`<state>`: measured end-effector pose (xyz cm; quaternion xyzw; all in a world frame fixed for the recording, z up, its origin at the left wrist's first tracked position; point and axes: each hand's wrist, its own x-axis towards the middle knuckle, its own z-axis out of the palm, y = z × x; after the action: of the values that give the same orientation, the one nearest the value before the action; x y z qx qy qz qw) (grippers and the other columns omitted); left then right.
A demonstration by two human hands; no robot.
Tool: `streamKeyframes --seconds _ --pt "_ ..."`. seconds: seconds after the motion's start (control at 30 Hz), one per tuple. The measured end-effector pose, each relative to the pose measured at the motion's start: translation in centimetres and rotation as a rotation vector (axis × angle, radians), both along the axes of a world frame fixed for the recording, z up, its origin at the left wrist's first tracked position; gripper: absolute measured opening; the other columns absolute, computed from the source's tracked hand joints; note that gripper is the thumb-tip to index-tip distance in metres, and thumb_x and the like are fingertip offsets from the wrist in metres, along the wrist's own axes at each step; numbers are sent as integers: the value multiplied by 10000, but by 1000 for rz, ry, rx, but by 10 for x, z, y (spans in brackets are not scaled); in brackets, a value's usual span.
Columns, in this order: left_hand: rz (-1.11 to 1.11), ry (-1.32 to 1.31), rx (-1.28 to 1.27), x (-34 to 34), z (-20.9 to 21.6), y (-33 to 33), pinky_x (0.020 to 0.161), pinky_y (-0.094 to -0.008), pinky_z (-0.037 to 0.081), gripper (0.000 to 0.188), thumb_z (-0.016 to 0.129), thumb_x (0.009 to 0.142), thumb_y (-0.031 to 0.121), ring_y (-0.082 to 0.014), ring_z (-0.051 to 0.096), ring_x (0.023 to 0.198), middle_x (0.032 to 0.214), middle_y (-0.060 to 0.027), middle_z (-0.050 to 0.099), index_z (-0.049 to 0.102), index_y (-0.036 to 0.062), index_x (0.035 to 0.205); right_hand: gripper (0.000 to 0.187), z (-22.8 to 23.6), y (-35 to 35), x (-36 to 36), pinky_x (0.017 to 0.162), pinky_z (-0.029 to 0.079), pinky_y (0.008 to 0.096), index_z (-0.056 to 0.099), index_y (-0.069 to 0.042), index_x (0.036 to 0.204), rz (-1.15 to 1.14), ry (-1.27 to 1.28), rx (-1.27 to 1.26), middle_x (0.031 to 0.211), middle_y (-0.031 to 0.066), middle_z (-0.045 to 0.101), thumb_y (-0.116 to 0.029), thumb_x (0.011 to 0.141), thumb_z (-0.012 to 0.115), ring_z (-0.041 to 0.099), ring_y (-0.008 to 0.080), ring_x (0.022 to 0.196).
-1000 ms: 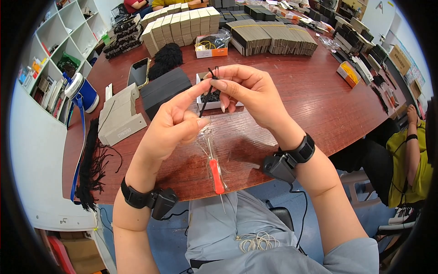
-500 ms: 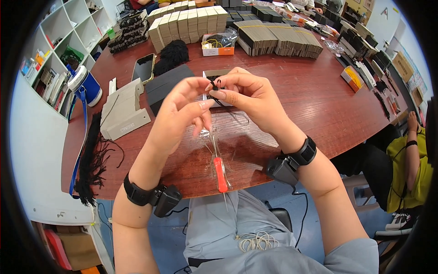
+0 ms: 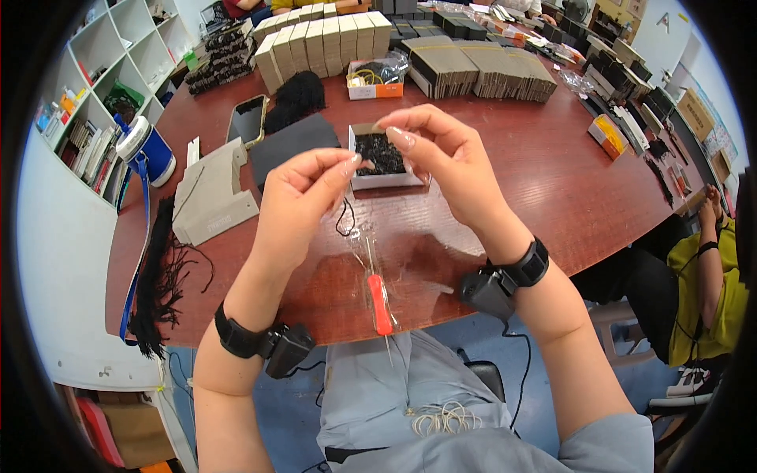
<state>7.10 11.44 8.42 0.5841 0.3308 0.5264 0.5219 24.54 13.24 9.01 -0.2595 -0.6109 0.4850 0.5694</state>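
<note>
My left hand (image 3: pixel 298 197) is closed in a pinch in front of the small box, and a thin black cord (image 3: pixel 344 219) hangs in a loop below its fingertips. To the right and slightly farther away, my right hand (image 3: pixel 445 158) hovers over the box's edge, thumb and forefinger drawn together; anything between them is too small to make out. A white open box (image 3: pixel 388 181) full of small black pieces (image 3: pixel 380 154) stands between and behind the hands. Nearer me, a red-handled tool (image 3: pixel 380 303) with a thin metal shaft lies on the table, its end reaching past the edge.
Grey card pieces (image 3: pixel 217 193), dark sheets (image 3: pixel 296 146), a phone (image 3: pixel 248 121) and black cord bundles (image 3: pixel 156 276) lie left. A blue and white jug (image 3: pixel 147 150) stands beyond. Stacked card (image 3: pixel 473 67) and an orange-white box (image 3: pixel 375 88) are behind. A co-worker (image 3: pixel 706 260) sits right.
My hands have moved apart, the right one up and away, the left one slightly down. The box's contents now show between them, and the black cord hangs below my left hand.
</note>
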Motion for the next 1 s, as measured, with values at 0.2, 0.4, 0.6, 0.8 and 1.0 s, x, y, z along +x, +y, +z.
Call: streamKeyframes --seconds 0.2,0.4,0.6,0.8,1.0 --pt "38 86 39 1 -1 -4 491 -147 314 128 557 812 61 6 403 576 678 50 526 602 -13 907 126 -9 3 -2 588 376 187 637 -49 819 -101 -184 186 737 12 539 -111 713 665 475 52 659" --pt "7 96 41 2 -1 -3 467 -150 320 134 558 815 83 -5 415 537 645 36 526 606 -7 901 104 -10 6 -2 598 383 197 643 -30 798 -122 -146 218 750 23 546 -96 719 659 482 69 692" --pt "26 82 -23 2 0 -4 407 -150 291 134 555 811 73 -10 413 471 590 32 521 610 0 909 109 -7 2 -2 595 385 203 634 -10 815 -56 -122 123 777 26 545 -100 753 630 467 67 680" --pt "10 17 0 2 -4 -2 401 -144 273 129 574 793 55 0 395 464 594 42 522 620 -1 899 109 -9 2 -2 578 371 185 628 -7 825 -15 -95 108 773 16 537 -98 766 615 450 53 666" --pt "-2 17 -11 -1 -5 -3 421 -138 281 133 588 779 37 6 411 503 647 26 558 625 -6 899 106 -9 2 -2 548 374 177 622 -5 819 10 -133 124 778 9 525 -96 767 614 438 43 632"
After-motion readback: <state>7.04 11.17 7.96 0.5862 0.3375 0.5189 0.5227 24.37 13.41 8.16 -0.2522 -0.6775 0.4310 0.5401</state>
